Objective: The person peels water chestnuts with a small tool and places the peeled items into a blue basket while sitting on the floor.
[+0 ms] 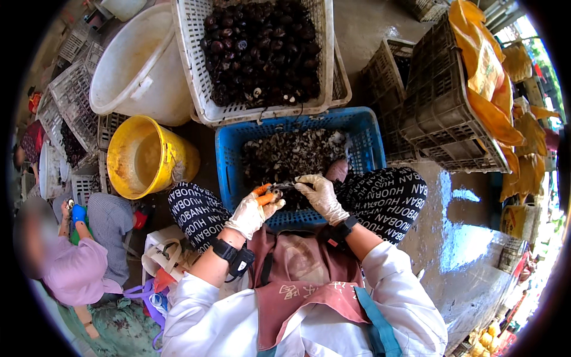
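Observation:
My left hand (250, 212), in a pale glove with orange covers on some fingers, is closed around a small piece with a pale rounded end; its kind is unclear. My right hand (323, 199), also gloved, has its thumb and fingers pinched close beside it; a thin dark, greyish thing shows between the two hands, too small to name. Both hands are over the near side of a blue plastic crate (223, 152), between my knees. Inside it lies a heap of dark and whitish scraps (291, 152).
Beyond the blue crate stands a white crate (326, 65) of dark, shiny round pieces (262, 50). A yellow bucket (182, 160) and a large white tub (119, 77) are at left. Stacked dark crates (440, 107) rise at right. Another person (74, 262) sits at lower left.

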Demonstrator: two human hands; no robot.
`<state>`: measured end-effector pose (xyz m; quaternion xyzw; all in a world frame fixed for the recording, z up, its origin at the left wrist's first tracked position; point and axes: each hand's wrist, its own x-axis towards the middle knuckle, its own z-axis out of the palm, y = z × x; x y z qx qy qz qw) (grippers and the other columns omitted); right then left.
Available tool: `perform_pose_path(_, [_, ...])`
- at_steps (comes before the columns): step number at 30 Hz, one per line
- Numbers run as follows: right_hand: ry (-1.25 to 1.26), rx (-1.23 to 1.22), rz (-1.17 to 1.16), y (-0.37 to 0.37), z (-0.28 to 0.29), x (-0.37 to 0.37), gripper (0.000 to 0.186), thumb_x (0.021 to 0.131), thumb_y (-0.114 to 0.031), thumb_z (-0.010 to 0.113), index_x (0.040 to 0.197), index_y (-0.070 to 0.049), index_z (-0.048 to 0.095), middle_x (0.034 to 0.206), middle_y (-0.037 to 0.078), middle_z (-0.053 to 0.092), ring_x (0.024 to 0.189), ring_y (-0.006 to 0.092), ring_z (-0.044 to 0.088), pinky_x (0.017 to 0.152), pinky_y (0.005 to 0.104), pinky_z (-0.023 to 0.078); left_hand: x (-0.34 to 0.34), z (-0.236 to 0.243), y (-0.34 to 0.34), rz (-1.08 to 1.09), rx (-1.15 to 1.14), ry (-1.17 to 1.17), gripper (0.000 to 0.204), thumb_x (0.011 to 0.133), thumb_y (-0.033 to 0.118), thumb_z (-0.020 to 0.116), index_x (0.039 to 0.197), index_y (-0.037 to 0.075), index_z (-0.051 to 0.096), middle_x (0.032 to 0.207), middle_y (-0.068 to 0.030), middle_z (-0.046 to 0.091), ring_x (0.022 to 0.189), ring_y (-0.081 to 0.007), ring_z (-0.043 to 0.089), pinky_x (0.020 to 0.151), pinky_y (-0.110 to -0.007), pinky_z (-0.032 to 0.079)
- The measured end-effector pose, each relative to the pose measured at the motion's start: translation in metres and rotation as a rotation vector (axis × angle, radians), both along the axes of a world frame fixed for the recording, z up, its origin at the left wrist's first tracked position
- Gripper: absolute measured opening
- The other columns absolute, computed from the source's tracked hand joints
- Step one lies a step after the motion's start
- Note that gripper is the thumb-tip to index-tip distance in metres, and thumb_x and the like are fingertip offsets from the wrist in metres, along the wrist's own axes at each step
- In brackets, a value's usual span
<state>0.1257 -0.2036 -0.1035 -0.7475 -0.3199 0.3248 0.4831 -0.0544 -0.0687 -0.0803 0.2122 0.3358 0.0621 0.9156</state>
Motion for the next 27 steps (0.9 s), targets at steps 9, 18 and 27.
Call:
perform_pose_path(9, [0.036,0.062,-0.108,-0.002,-0.017,0.003,0.019,0.082,-0.013,0.070,0.097,-0.002,0.068,0.092,0.012,0.069,0.086,0.0208,0.064,0.080,0.0299,0.050,0.007,-0.001,0.006,0.050,-0.153,-0.018,0.030,0.092,0.002,0.052,0.122,0.000,0.054,0.102,-0.0146,0.064,0.081,-0.0264,0.067,0.062,-0.025,0.057])
perform_pose_path(18, [0.067,0.077,-0.028,0.001,-0.003,-0.005,0.020,0.085,-0.016,0.068,0.097,-0.001,0.068,0.095,0.011,0.068,0.088,0.0207,0.064,0.081,0.0297,0.049,-0.002,0.002,-0.007,-0.212,0.746,-0.167,0.040,0.090,0.019,0.061,0.125,0.003,0.050,0.110,-0.0098,0.061,0.087,-0.0226,0.065,0.077,-0.025,0.054])
perform_pose_path(27, [0.173,0.140,-0.035,0.004,0.006,-0.021,0.021,0.083,-0.017,0.069,0.099,-0.002,0.069,0.096,0.014,0.068,0.087,0.0237,0.064,0.081,0.0306,0.050,0.013,0.026,0.004,-0.118,0.100,0.140,0.042,0.090,0.016,0.061,0.129,0.009,0.049,0.100,-0.0065,0.064,0.078,-0.0201,0.069,0.055,-0.019,0.050])
